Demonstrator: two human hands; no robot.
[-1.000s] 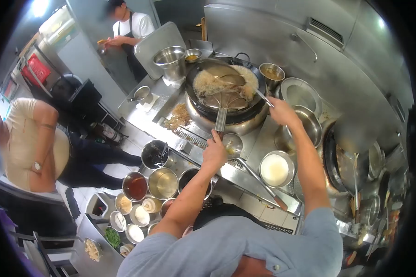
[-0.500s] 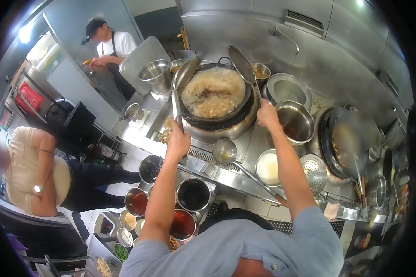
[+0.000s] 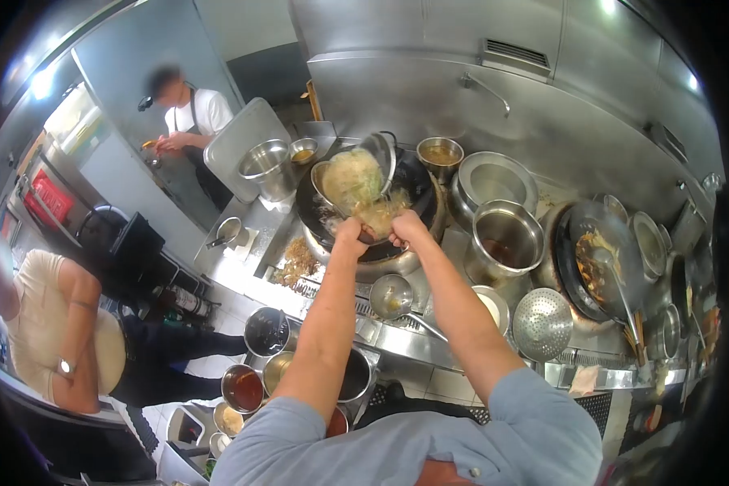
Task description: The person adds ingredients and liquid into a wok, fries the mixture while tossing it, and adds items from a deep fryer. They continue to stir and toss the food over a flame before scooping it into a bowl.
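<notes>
My left hand (image 3: 351, 240) is closed on the handle of a strainer, whose curved rim (image 3: 319, 180) shows at the left of the lifted food. Close beside it, my right hand (image 3: 409, 230) grips the handle of a second strainer (image 3: 386, 154), its metal bowl tilted at the right. Pale and greenish food (image 3: 351, 176) is caught between the two bowls, over the dark wok (image 3: 308, 197). More pale, wet-looking food (image 3: 377, 215) shows lower down, just above my hands.
A ladle (image 3: 392, 296) rests at the front edge of the stove. To the right stand a steel pot (image 3: 506, 235), a perforated skimmer (image 3: 542, 324) and another wok (image 3: 599, 267) with food. Sauce containers (image 3: 244, 387) sit below left. Two people (image 3: 198, 113) are at the left.
My hands have come together over the wok from either side. The strainers, held apart before, now meet around a lifted mass of food. The foaming liquid no longer fills the view.
</notes>
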